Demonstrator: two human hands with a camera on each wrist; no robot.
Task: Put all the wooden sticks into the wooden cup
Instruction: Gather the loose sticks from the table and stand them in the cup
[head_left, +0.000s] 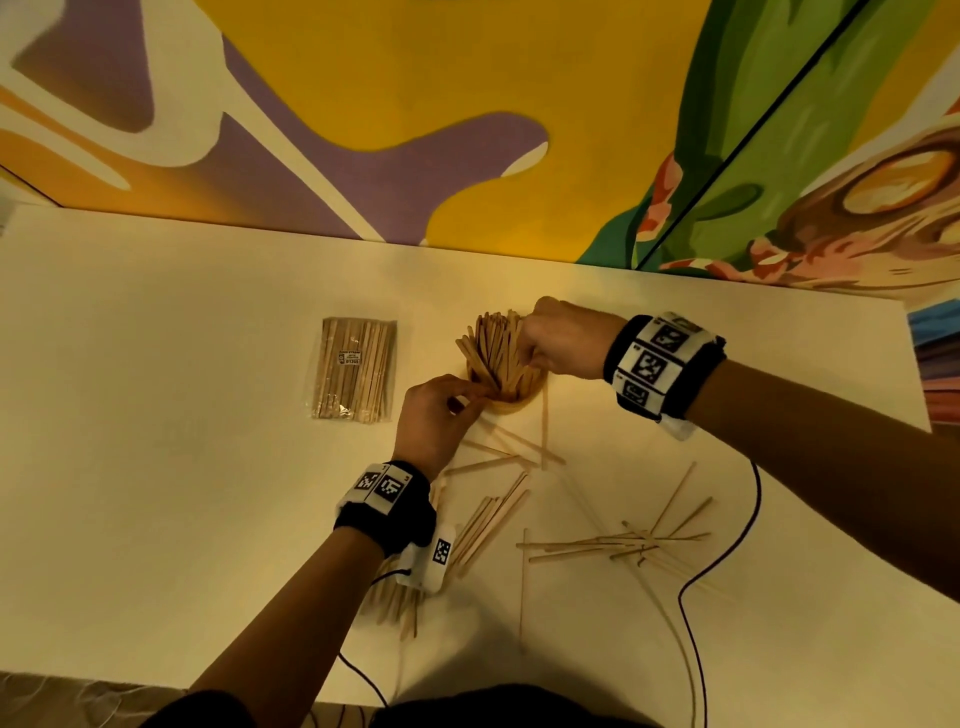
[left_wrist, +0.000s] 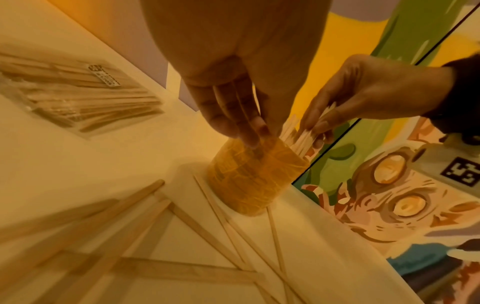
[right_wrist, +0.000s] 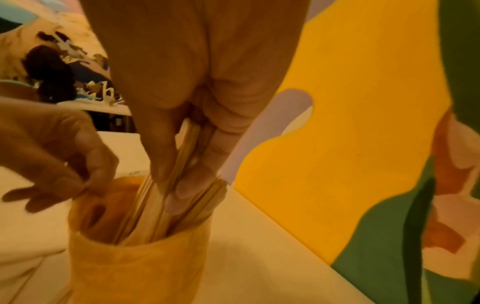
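The wooden cup (head_left: 506, 400) stands upright near the table's (head_left: 156, 364) middle, crammed with wooden sticks (head_left: 493, 348) that fan out above its rim. The right hand (head_left: 563, 340), at the cup's 2 o'clock, pinches a bundle of those sticks between thumb and fingers. The left hand (head_left: 434, 415), at 8 o'clock, pinches the cup's near rim. Loose sticks (head_left: 618, 540) lie scattered from 4 to 7 o'clock. A sealed stick packet (head_left: 356, 369) lies at 9 o'clock.
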